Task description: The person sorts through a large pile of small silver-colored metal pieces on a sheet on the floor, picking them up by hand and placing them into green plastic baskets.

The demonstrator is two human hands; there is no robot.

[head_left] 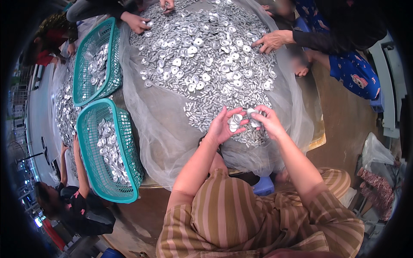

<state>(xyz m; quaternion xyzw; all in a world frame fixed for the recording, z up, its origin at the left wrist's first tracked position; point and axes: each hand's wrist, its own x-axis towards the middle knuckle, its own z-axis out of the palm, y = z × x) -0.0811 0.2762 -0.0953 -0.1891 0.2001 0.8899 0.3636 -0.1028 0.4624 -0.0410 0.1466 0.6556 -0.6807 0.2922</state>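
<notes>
My left hand (pixel 221 127) is turned palm up, its fingers curled round several shiny round metal discs (pixel 235 121). Beside it, my right hand (pixel 272 123) pinches more of these silvery discs (pixel 253 113) between thumb and fingers. Both hands are held just above the near edge of a broad pile of small metal cylinders (pixel 205 105). Scattered over that pile lie many loose discs (pixel 198 42), some with a hole in the middle. How many pieces each hand holds cannot be made out.
Two teal plastic baskets (pixel 136 189) with discs inside stand left of the pile. Sheer white netting (pixel 151 142) lies under the metal pieces. A co-worker's hand (pixel 275 41) reaches in at the right, another (pixel 137 22) at the far left. Another person (pixel 73 206) works beyond the baskets.
</notes>
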